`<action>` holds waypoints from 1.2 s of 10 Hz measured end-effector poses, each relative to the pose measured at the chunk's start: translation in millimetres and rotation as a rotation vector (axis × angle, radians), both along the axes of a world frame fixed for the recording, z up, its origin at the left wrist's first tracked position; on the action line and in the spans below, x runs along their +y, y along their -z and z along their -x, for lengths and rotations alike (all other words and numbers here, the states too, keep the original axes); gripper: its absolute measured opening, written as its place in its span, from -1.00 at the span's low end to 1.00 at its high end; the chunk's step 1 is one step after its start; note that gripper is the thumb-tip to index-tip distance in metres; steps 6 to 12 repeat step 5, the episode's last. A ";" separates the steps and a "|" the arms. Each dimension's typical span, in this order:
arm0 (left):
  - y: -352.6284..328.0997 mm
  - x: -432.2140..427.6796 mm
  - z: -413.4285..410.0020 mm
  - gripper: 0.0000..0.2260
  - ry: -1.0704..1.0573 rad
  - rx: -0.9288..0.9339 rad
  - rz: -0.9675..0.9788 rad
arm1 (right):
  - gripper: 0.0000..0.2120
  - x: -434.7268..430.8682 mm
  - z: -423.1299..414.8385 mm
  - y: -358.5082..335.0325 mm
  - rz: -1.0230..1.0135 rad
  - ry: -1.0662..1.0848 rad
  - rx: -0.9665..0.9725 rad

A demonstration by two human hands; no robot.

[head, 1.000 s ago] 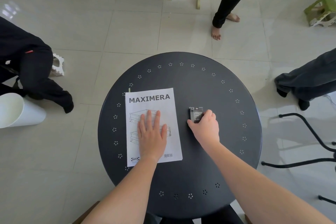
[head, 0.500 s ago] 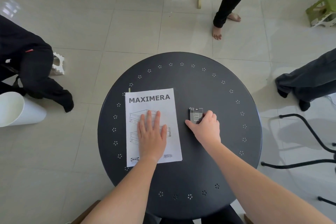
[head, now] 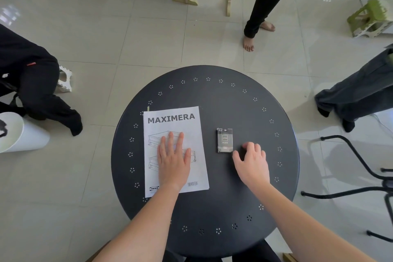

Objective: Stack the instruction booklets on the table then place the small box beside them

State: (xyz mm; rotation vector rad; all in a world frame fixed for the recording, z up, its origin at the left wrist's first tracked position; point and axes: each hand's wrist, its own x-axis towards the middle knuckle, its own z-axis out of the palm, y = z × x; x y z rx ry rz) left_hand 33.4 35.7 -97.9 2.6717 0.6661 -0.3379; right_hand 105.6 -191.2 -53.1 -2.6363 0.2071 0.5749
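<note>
Booklets: your instruction booklets lie flat on the left half of the round worktop, squared up as one pile with the MAXIMERA cover on top, long axis running from the near edge toward the far edge.
Left hand: your left hand rests palm down on the cover, fingers spread and flat; it pins the pile and grasps nothing.
Small box: the small box lies flat on the right half of the worktop, near the booklets' right edge but with bare surface between them, its long axis parallel to theirs.
Right hand: your right hand is just beside the box, toward the near right edge, fingers curled loosely, the grip empty; whether a fingertip touches the box's near right corner I cannot tell.
Key relation: the box lies up and left of your right hand, the nearer one.
Progress: both steps look essentially done.
</note>
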 end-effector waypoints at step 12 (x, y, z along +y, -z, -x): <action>-90.3 -23.9 134.9 -0.83 -0.116 -0.028 0.311 | -0.59 -32.1 17.2 -95.9 -0.076 -0.209 0.076</action>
